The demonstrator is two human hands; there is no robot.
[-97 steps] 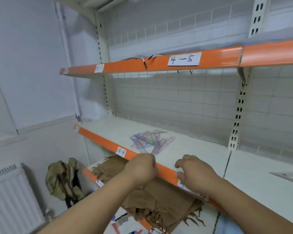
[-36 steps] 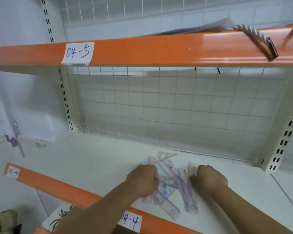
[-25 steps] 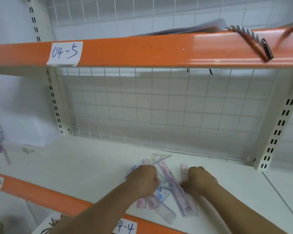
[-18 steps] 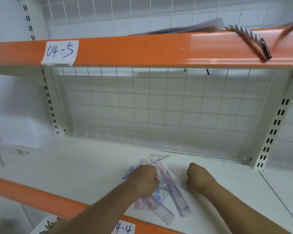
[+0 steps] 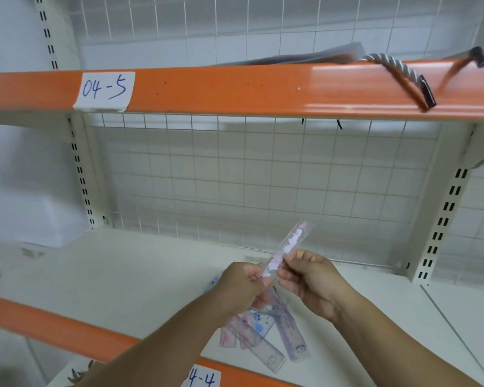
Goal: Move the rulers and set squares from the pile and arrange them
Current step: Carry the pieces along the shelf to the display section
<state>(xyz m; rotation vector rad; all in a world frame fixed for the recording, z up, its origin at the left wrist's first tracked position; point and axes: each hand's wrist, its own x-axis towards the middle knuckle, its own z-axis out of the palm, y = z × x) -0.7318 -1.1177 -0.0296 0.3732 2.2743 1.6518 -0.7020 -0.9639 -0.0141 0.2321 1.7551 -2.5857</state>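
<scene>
A clear plastic ruler [image 5: 289,245] with pink print is lifted above the shelf, tilted up to the right. My left hand [image 5: 242,286] pinches its lower end and my right hand [image 5: 313,277] pinches its middle from the right. Under my hands lies the pile of rulers and set squares [image 5: 266,335], clear with pink, purple and blue print, on the white shelf [image 5: 123,275] labelled 04-4. My hands hide part of the pile.
A wire grid back panel [image 5: 263,185] closes the shelf behind. The orange-edged upper shelf [image 5: 235,90], labelled 04-5, hangs overhead with a rope handle [image 5: 403,74] draped over its rim. A slotted upright [image 5: 442,219] stands at the right.
My hands were on the pile on the shelf; now both have lifted one pink-printed ruler up off it. The view has also come closer to the shelf.
</scene>
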